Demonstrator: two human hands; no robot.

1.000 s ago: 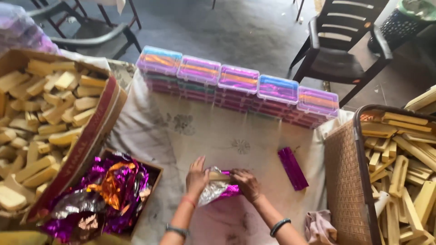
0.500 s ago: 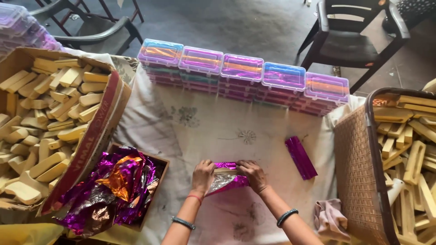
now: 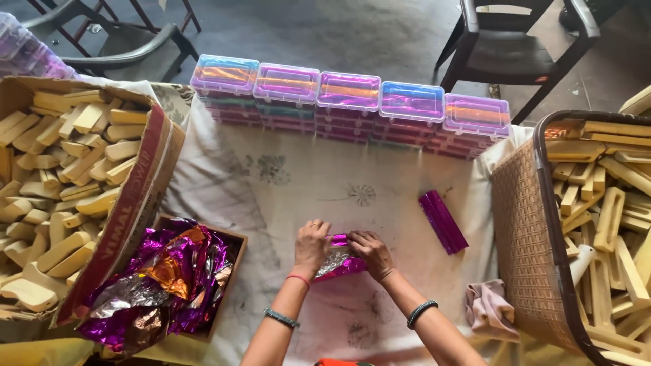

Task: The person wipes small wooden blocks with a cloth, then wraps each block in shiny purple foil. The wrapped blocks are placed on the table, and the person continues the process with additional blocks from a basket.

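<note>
Folding purple foil around a bar, lower centre of the frame.
Left hand (image 3: 311,242) and right hand (image 3: 371,252) were closed on the foil piece (image 3: 337,262); pressing it flat against the cloth (image 3: 285,183) would keep creases tight.

hands (image 3: 342,249) pressing purple foil (image 3: 339,263) (shiny), cloth (image 3: 291,183)

Foil piece (image 3: 337,261) between box (image 3: 102,203) and basket (image 3: 529,251)
</note>
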